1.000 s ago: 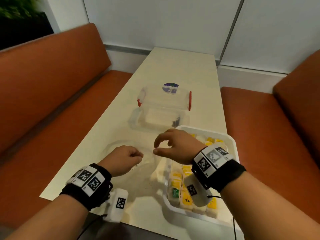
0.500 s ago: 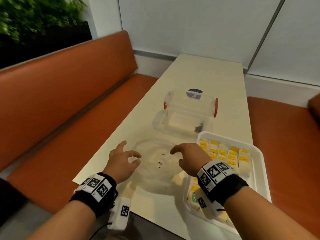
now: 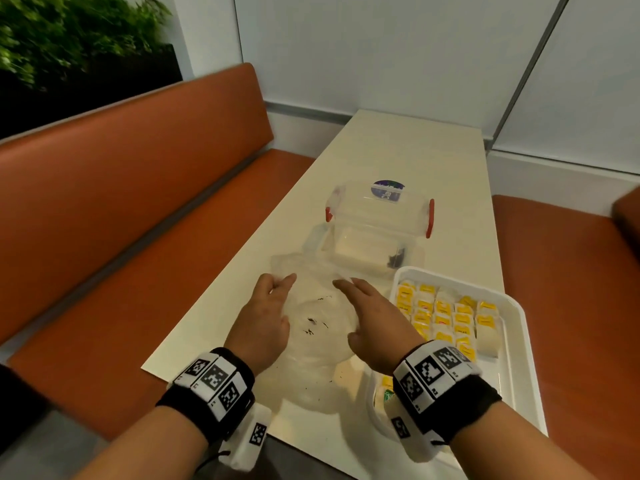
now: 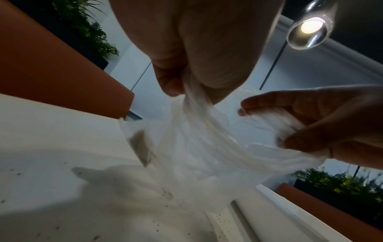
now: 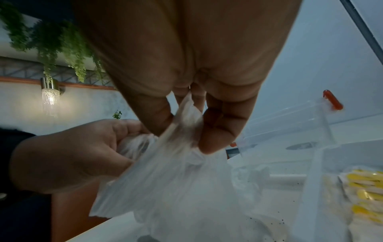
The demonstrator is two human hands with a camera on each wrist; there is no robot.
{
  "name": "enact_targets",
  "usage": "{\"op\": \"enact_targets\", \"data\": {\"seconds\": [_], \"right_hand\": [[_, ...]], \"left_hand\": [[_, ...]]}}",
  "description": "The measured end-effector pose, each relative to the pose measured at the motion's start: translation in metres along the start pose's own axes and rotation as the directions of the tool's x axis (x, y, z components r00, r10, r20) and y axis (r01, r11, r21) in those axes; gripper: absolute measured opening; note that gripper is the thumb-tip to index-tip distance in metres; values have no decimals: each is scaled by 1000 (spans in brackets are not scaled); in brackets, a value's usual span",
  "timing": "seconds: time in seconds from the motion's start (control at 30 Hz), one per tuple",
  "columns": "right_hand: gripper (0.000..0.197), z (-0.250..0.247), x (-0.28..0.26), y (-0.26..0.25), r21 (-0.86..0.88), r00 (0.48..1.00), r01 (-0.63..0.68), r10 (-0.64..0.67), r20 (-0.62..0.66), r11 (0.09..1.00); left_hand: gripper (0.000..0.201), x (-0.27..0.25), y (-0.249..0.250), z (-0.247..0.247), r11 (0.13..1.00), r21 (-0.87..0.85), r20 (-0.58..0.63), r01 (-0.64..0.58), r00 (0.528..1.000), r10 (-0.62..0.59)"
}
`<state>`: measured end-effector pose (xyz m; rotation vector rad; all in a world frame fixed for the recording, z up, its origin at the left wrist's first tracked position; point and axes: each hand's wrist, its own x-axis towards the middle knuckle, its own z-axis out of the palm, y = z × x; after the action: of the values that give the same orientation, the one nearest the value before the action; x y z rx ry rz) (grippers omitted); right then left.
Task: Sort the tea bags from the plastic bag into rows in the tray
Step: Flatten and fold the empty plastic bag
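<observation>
The clear plastic bag lies on the table between my hands, holding only dark crumbs. My left hand pinches its left side, and in the left wrist view the thumb and fingers of that hand squeeze a gathered fold of the bag. My right hand pinches the right side, and the right wrist view shows it gripping the bag's film. The white tray stands at the right with several rows of yellow-labelled tea bags.
A clear lidded box with red clips stands just beyond the bag, touching the tray's far corner. Orange benches run along both sides of the narrow table. The near table edge is close under my wrists.
Both hands have reached forward over the bag and taken hold of its film. My head has turned, so the table now sits further right in view.
</observation>
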<state>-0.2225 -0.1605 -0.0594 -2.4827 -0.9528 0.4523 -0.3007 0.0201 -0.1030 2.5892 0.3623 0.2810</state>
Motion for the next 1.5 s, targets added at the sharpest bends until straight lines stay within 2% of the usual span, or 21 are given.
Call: {"op": "enact_targets", "data": {"seconds": [0.1,0.2,0.27,0.4,0.5,0.67,0.73,0.77,0.8,0.87,0.9,0.93,0.97,1.0,1.03,1.07,1.13,1.2,1.27,1.5], "right_hand": [[86,5,-4,-4,32,1000,11,-11,6,999],[90,4,-8,-1,20,999,-34,33,4,999],[91,2,-10,1,24,999,-53,53,-6,998],[90,1,-10,-8,87,1000,19,-17,-24,996],[90,4,-11,-14,80,998,58,-56,-28,995],[90,12,-15,-14,67,999,25,-27,34,997],[90,16,-16,-15,70,999,29,-31,38,997],[90,18,-16,-15,72,999,32,-35,39,997],[90,19,-16,-16,79,998,37,-40,38,996],[90,20,-15,-16,93,998,46,-50,37,995],[90,20,-15,-16,95,998,48,-52,36,994],[90,20,-14,-17,95,998,49,-53,34,994],[91,20,-14,-17,96,998,49,-53,32,994],[90,20,-14,-18,100,998,49,-52,29,994],[90,20,-13,-18,103,998,48,-51,26,993],[90,20,-14,-19,108,998,46,-49,27,993],[90,21,-14,-20,115,998,44,-47,28,992],[91,22,-14,-21,123,999,40,-43,28,992],[90,21,-14,-21,124,999,27,-31,29,992],[90,17,-13,-21,128,1000,28,-29,6,991]], "left_hand": [[76,-1,2,-3,999,33,96,-14,995,11],[77,-2,-4,-10,994,106,136,29,990,-43],[76,-1,-7,-16,988,145,110,51,992,-67],[68,-2,2,-20,995,-58,11,-79,997,80],[62,1,5,-20,993,-33,-4,-115,993,115],[58,-3,-5,-25,967,246,111,62,990,-91],[53,-5,-5,-25,945,307,101,109,984,-146],[49,-6,-3,-26,941,323,40,102,992,-121],[42,-6,1,-28,949,309,-55,58,998,-43],[24,-3,10,-31,965,223,-232,-137,954,189],[16,1,17,-31,950,210,-231,-231,932,278],[13,7,23,-30,936,210,-159,-282,935,318],[14,14,26,-25,931,228,-39,-283,953,300],[18,26,28,-16,931,274,115,-241,969,217],[21,40,26,-6,914,357,255,-192,962,102],[23,50,25,3,877,449,373,-170,928,-11],[28,64,22,17,786,585,513,-199,842,-169],[36,70,19,25,754,622,555,-211,798,-235],[40,70,16,29,747,633,560,-201,786,-263],[26,65,10,37,753,649,484,-111,823,-297]]}}
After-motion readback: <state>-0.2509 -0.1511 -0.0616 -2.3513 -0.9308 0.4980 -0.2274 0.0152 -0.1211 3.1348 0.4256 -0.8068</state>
